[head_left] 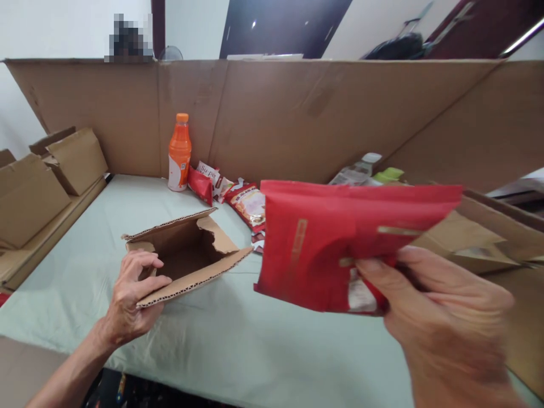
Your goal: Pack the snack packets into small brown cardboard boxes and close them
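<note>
My left hand (pixel 136 289) grips the near left edge of a small cardboard box (pixel 187 289), thumb and fingers closed on its wall. The box's top flaps stand up and its inside looks dark, with no contents visible. Up close on the right, my right hand (pixel 442 306) pinches a red packet (pixel 314 243) by its lower right part. Gold marks and a whitish patch show on the packet. It is held in the air, to the right of the box and apart from it, and it covers part of the table behind.
An orange drink bottle (pixel 179 153) stands at the back, beside several snack packets (pixel 246 204). Behind the red packet lies a clear plastic bottle (pixel 361 167) near a green item (pixel 389 174). Open cartons line the left (pixel 34 198) and right (pixel 488 238). A tall cardboard wall (pixel 272 119) closes the back.
</note>
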Motion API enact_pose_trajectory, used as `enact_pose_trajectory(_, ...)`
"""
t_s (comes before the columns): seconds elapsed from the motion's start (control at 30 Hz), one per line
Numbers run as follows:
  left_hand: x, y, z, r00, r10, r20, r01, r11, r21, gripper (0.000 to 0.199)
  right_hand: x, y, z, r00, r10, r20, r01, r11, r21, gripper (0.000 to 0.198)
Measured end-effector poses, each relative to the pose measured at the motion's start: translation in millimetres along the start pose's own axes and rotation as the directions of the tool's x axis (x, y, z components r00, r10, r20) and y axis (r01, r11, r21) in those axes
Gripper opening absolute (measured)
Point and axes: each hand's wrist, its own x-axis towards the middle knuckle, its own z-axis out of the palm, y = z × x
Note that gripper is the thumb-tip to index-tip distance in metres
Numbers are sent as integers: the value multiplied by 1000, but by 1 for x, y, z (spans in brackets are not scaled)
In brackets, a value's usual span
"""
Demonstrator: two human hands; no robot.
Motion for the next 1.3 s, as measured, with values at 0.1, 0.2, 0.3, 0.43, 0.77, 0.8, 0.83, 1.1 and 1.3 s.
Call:
enact_pose_trajectory(0.1,-1,0,2,1000,-15,-10,15,1000,-8,26,5,-7,20,993,-108,-50,111,991,67,17)
enact_pose_trajectory(0.2,-1,0,4,998,-53,-33,53,998,-23,30,10,-12,40,981,-168,-95,180,974,139,21)
enact_pose_trajectory(0.3,-1,1,5,995,-80,-65,77,996,-39,29,9,-14,55,989,-127,-82,142,964,225,21)
enact_pose_trajectory(0.43,-1,1,5,995,-84,-58,82,996,-38,28,6,-16,60,991,-91,-94,114,957,269,19)
enact_pose_trajectory(0.77,4,1,10,996,-72,-57,69,997,-44,28,15,-23,52,917,-160,-366,269,925,270,15)
enact_pose_trajectory(0.8,4,2,10,996,-72,-59,70,996,-46,27,15,-21,53,920,-143,-365,258,922,288,17)
enact_pose_trajectory(0.83,4,2,10,996,-75,-58,72,996,-47,27,15,-19,54,924,-125,-361,247,917,313,19)
enact_pose_trajectory(1.1,5,-1,11,995,-85,-46,83,996,-29,25,16,-11,59,939,-87,-333,201,924,326,18)
enact_pose_trajectory(1.3,9,-1,17,994,-98,-52,97,995,-20,24,16,-5,58,946,-45,-321,161,924,346,18)
